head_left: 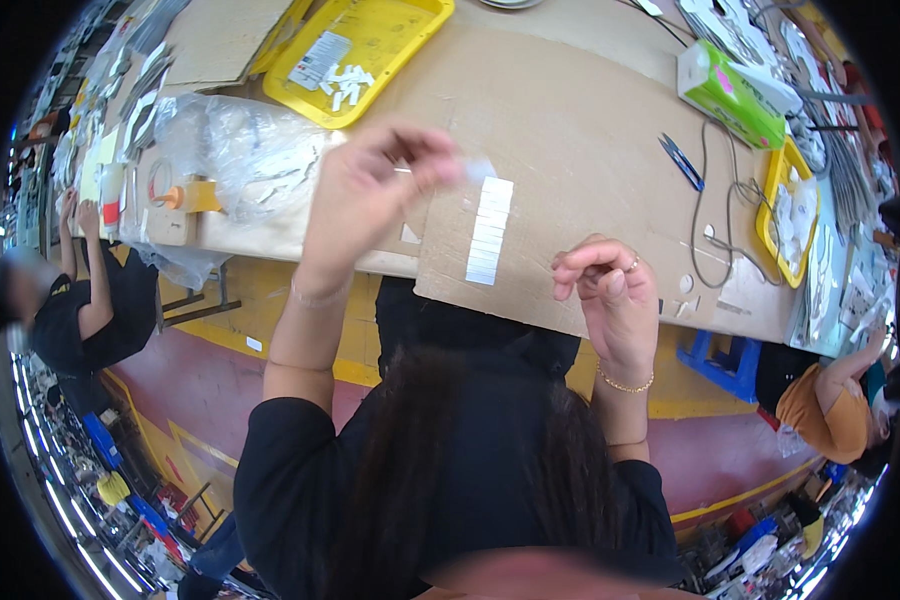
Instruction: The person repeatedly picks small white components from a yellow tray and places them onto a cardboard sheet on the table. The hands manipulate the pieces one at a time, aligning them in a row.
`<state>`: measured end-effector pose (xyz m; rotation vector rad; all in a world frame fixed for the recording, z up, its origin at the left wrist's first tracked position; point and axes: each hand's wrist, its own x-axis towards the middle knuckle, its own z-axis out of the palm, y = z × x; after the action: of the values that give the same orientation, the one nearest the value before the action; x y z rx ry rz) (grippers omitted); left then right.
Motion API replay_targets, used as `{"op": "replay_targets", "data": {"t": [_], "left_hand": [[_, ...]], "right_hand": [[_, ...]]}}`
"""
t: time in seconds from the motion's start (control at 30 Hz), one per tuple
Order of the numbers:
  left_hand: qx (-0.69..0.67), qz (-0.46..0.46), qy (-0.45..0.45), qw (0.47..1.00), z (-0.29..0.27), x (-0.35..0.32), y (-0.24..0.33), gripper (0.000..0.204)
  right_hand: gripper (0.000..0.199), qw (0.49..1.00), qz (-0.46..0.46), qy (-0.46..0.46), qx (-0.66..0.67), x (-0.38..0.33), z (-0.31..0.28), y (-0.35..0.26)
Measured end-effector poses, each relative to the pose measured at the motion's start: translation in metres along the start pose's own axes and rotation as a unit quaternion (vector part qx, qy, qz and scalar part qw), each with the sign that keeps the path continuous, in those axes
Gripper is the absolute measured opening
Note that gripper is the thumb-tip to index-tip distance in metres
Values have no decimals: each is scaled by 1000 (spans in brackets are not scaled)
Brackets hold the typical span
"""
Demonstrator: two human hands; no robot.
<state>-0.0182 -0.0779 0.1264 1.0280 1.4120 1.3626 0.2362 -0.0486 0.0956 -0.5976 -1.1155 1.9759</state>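
Both hands are raised over the cardboard sheet (pixel 580 130). Pinched in the left hand (pixel 365 190) is a small pale strip (pixel 475 168), blurred, perhaps a label; the right hand (pixel 615 295) is curled, holding nothing I can see. Just at five o'clock of the strip lies one column of white labels (pixel 488 232). Two yellow trays (pixel 355 55) show, at eleven and three o'clock. One blue snips (pixel 680 160) lies toward two o'clock.

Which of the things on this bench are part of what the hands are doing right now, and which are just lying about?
In use:
left hand pinching a small white strip
column of white strips on the brown cardboard sheet
right hand, holding nothing visible

Lying about:
yellow plastic tray
blue snips
green tissue box
clear plastic bags
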Motion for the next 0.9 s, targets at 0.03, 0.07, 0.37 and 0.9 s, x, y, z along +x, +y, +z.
{"op": "replay_targets", "data": {"t": [0.03,0.07,0.37,0.9], "left_hand": [[-10,73,39,996,-14,17,-9,14],[16,109,111,988,-28,35,-20,16],[323,83,258,907,-108,108,-93,19],[413,70,-125,899,37,46,-119,15]], "right_hand": [[38,1000,-2,3,-2,0,-1,1],[36,1000,-5,7,-5,0,-1,2],[23,999,-3,34,-6,-1,-1,3],[15,997,8,54,-46,-3,-2,0]]}}
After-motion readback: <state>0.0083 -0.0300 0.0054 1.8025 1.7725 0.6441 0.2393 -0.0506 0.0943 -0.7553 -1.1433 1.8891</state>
